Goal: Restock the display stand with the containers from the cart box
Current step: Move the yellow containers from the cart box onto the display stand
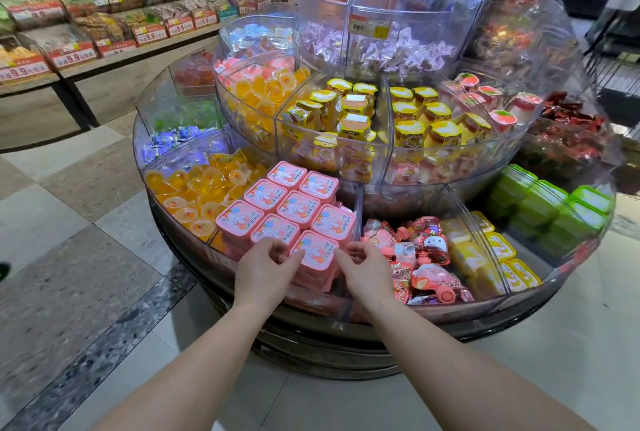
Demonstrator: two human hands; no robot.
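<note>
A round, tiered clear-plastic display stand fills the view. Its bottom front compartment holds several pink square containers with a white cartoon figure on the lids, stacked in rows. The nearest pink container sits at the front of the stack. My left hand touches its left side and my right hand its right side, fingers curled around it. The cart box is out of view.
Neighbouring compartments hold orange jelly cups, pink and red pouches, yellow tubs and green tubs. The tier above has yellow-lidded cups. A long snack shelf runs along the left, across a tiled aisle.
</note>
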